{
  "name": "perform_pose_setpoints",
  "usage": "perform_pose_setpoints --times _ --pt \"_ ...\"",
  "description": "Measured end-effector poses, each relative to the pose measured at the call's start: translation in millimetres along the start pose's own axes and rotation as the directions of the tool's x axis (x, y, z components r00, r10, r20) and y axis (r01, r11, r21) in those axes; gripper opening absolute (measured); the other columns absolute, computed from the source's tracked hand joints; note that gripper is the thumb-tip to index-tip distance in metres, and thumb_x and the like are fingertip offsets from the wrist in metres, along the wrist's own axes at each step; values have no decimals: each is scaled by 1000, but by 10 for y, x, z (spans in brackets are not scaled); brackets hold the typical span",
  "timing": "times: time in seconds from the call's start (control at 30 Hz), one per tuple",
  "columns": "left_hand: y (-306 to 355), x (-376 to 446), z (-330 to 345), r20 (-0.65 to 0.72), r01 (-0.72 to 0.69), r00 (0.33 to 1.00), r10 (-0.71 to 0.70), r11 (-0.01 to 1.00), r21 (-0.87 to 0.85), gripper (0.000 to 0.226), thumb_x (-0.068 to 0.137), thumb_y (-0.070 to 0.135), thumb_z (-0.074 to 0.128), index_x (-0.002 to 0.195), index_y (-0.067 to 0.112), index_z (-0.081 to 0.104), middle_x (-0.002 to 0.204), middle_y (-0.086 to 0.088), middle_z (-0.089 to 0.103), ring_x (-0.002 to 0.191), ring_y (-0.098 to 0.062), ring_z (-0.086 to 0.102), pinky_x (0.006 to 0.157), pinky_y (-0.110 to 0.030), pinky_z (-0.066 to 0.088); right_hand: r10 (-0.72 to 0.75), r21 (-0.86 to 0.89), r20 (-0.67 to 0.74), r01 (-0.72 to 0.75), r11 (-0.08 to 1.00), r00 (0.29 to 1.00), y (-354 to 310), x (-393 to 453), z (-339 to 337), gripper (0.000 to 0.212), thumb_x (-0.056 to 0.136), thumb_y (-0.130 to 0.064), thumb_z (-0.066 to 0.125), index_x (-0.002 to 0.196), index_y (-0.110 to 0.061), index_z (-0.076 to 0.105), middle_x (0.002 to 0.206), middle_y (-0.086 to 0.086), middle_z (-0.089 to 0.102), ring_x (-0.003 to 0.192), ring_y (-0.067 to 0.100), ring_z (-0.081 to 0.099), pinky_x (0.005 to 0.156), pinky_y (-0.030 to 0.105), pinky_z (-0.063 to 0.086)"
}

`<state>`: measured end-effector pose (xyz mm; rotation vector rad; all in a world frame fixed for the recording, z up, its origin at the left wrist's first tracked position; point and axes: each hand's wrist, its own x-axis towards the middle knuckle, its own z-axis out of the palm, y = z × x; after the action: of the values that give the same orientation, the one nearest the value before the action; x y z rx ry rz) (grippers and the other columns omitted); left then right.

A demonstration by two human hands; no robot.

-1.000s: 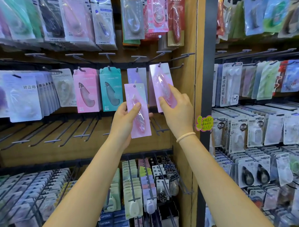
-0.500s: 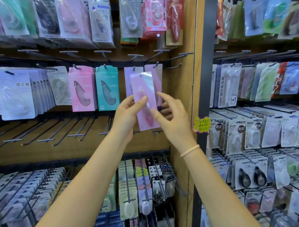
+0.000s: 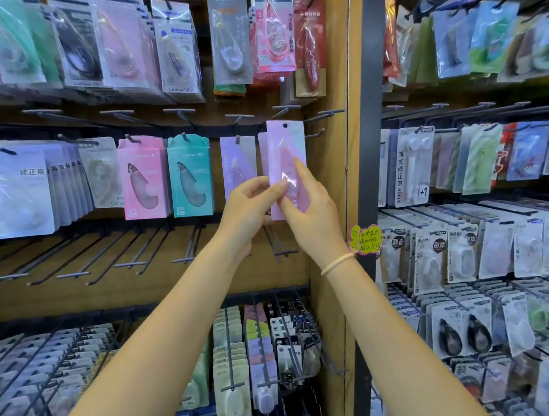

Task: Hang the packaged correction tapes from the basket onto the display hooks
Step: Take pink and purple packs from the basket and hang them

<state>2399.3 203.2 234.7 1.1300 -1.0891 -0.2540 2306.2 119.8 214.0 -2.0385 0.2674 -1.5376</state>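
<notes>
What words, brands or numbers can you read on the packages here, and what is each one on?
"MONO": red package, top row.
"MONO AIR": pink box and teal box.
"修正带": white packs, left.
"笔式修正带", "HORUS", "+1": white pack, right bay.
"静音", "耐摔": packs below.
"Campus": clear pack.
Yellow-green sticker: handwriting unreadable.
Held pink package: no readable text.
</notes>
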Motion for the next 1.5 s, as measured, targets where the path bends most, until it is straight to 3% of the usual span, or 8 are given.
perform_pose_setpoints --times 0.13,0.4,0.73,0.87,1.07,1.27,1.4,1.5 --pt "-18 42 -4 -19 25 999 -25 1000 -3 23 98 31 69 111 12 75 108 -6 76 101 -18 73 80 -38 64 1 -31 33 0 1000 999 -13 65 -13 61 101 -26 60 156 -23 34 146 0 51 116 -3 40 82 -5 31" --pt "-106 91 3 -91 45 995 -43 999 28 19 98 22 70 112 10 72 97 -7 74 70 -13 71 65 -28 60 16 -69 5 -16 997 1000 124 33 -74 57 100 -32 60 153 -27 41 131 -2 54 101 -11 46 80 -8 31" --pt "-308 212 15 -150 -38 984 93 943 332 42 98 14 67 139 18 55 103 -7 74 88 -19 74 67 -29 64 106 -112 123 -92 989 987 341 240 72 52 107 -29 47 156 -30 32 133 6 51 92 -1 48 79 3 34" --pt "-394 241 -3 -108 -19 992 61 935 355 56 100 11 63 152 20 44 105 -10 74 87 -22 75 78 -39 65 140 -100 164 -125 987 977 384 372 111 52 107 -26 46 157 -26 32 137 11 49 106 10 46 99 22 37" --pt "-306 118 -27 -101 51 995 -13 920 388 47 104 23 58 150 24 49 115 -6 70 94 -20 73 85 -37 63 149 -95 178 -134 986 973 483 296 47 49 105 -33 49 153 -31 40 133 6 50 126 22 48 102 24 33" --pt "-355 -785 -458 -114 -161 919 378 623 766 31 101 38 53 123 23 69 99 16 67 84 -4 62 77 -24 52 -239 -58 -86 234 970 967 246 -489 56 32 100 -26 51 122 -9 67 109 5 57 103 19 57 93 28 45" --pt "-772 -1684 -1001 -54 -102 911 409 350 931 33 103 31 50 111 11 74 94 2 73 78 -9 66 65 -25 52 -264 88 188 252 964 946 195 -1421 634 28 103 -22 48 111 -4 68 99 4 59 81 9 54 73 18 43" --pt "-1241 -2529 -1648 -205 167 967 149 237 957 38 101 40 48 113 14 73 98 -1 74 83 -22 72 61 -35 54 -86 39 508 76 996 857 220 -2228 1310 40 102 -37 41 120 -10 65 106 3 61 85 13 58 69 28 47"
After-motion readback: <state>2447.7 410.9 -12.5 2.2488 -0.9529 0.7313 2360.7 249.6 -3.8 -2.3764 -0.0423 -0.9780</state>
